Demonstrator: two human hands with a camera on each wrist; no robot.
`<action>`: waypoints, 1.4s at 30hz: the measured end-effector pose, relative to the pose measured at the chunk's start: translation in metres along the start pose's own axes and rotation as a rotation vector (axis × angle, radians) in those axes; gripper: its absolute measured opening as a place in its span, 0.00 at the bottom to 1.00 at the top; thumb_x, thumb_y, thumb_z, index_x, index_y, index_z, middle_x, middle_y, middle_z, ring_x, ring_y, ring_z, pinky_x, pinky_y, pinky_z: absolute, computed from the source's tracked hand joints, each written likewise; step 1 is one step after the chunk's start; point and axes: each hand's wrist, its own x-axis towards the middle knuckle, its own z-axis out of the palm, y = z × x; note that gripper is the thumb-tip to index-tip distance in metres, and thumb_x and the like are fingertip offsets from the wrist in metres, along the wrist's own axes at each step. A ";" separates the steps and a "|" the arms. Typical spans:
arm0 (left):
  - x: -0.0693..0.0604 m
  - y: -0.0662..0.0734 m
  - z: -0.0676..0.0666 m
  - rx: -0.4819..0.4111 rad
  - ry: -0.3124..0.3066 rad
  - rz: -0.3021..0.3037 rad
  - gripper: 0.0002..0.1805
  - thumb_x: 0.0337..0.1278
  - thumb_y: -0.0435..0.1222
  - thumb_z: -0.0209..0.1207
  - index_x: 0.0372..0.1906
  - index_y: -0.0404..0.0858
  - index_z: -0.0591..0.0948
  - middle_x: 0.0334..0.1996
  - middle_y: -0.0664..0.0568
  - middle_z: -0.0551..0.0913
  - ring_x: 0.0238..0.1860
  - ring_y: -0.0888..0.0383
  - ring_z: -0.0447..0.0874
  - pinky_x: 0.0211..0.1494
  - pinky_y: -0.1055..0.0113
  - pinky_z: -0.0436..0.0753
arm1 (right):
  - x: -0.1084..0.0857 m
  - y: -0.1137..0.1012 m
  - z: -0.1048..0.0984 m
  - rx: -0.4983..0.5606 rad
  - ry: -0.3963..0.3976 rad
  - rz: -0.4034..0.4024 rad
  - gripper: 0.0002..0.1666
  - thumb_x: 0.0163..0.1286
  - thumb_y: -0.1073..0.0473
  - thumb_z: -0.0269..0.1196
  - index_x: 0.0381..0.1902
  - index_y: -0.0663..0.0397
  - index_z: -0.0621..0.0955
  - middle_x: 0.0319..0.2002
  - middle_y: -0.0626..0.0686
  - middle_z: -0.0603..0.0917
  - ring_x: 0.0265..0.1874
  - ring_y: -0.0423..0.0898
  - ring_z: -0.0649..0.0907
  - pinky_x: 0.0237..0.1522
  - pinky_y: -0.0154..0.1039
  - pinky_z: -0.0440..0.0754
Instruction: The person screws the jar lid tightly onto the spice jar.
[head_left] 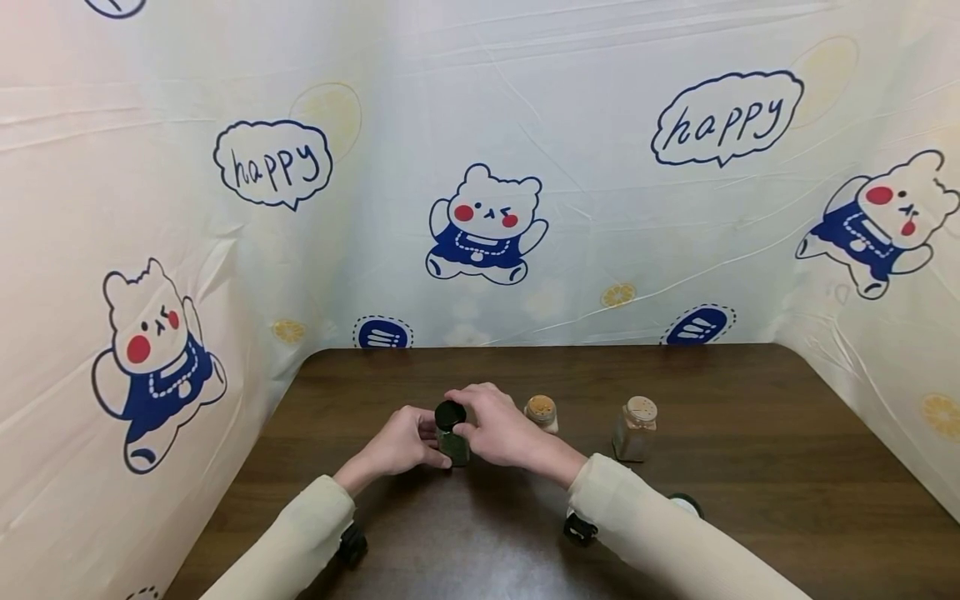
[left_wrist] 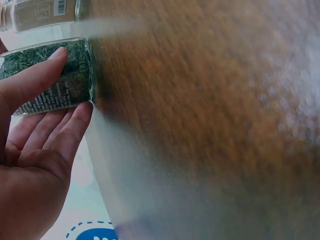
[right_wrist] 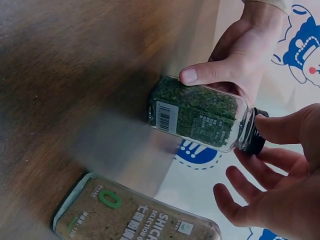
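A square glass spice jar (head_left: 456, 450) filled with dried green herbs stands on the table between both hands. My left hand (head_left: 401, 442) holds it low down, thumb on one side and fingers on the other, as the left wrist view shows with thumb and fingers about the jar (left_wrist: 75, 82). On top is a black cap (right_wrist: 257, 132). My right hand (head_left: 498, 425) pinches that cap between thumb and fingers; in the right wrist view its other fingers are loosely bent. The cap sits at the jar's threaded neck; how tightly cannot be told.
Just right of my right hand stands a spice jar (head_left: 542, 412) with an orange-brown top. Farther right is another jar (head_left: 634, 433) of tan seasoning. A round white piece with a dark green rim (head_left: 686, 503) lies partly behind the right sleeve. A printed curtain (head_left: 585, 292) surrounds the wooden table.
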 end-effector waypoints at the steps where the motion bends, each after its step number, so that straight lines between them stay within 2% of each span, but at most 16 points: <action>1: 0.000 0.000 0.000 0.000 0.000 -0.001 0.24 0.48 0.22 0.78 0.54 0.30 0.87 0.48 0.44 0.90 0.51 0.47 0.90 0.52 0.60 0.88 | 0.000 0.000 0.000 -0.013 -0.002 0.006 0.26 0.77 0.63 0.66 0.70 0.59 0.78 0.63 0.56 0.82 0.68 0.56 0.74 0.68 0.60 0.73; 11: 0.001 0.000 -0.001 0.012 0.005 -0.017 0.24 0.48 0.24 0.78 0.54 0.30 0.88 0.48 0.45 0.90 0.51 0.49 0.90 0.53 0.61 0.88 | 0.002 -0.004 0.002 -0.107 -0.030 0.031 0.29 0.78 0.58 0.66 0.73 0.57 0.76 0.67 0.56 0.79 0.67 0.55 0.73 0.63 0.57 0.74; 19: 0.000 -0.002 -0.001 0.016 -0.005 -0.023 0.23 0.49 0.24 0.78 0.53 0.32 0.88 0.47 0.46 0.91 0.50 0.51 0.90 0.53 0.61 0.88 | 0.004 -0.005 0.004 -0.124 0.021 0.014 0.29 0.74 0.53 0.71 0.70 0.53 0.80 0.61 0.53 0.80 0.60 0.51 0.73 0.57 0.51 0.76; 24: 0.001 -0.001 0.000 0.006 -0.007 -0.018 0.23 0.48 0.24 0.78 0.52 0.32 0.88 0.47 0.46 0.91 0.50 0.52 0.91 0.52 0.61 0.88 | 0.005 -0.005 0.005 -0.115 0.023 0.017 0.27 0.75 0.56 0.70 0.68 0.53 0.81 0.59 0.52 0.80 0.58 0.50 0.73 0.57 0.48 0.76; 32: 0.002 -0.002 0.000 0.024 0.000 -0.047 0.24 0.48 0.25 0.79 0.54 0.34 0.88 0.47 0.48 0.91 0.50 0.53 0.91 0.52 0.63 0.88 | 0.005 -0.006 0.004 -0.077 0.000 -0.024 0.24 0.76 0.65 0.66 0.67 0.57 0.81 0.62 0.55 0.79 0.58 0.52 0.75 0.59 0.43 0.80; 42: 0.001 -0.001 0.000 0.011 -0.010 -0.043 0.24 0.48 0.24 0.78 0.54 0.33 0.88 0.46 0.47 0.91 0.50 0.51 0.91 0.52 0.61 0.88 | 0.004 -0.005 0.003 -0.064 -0.010 -0.049 0.24 0.75 0.68 0.64 0.68 0.58 0.80 0.64 0.56 0.78 0.60 0.54 0.75 0.60 0.46 0.79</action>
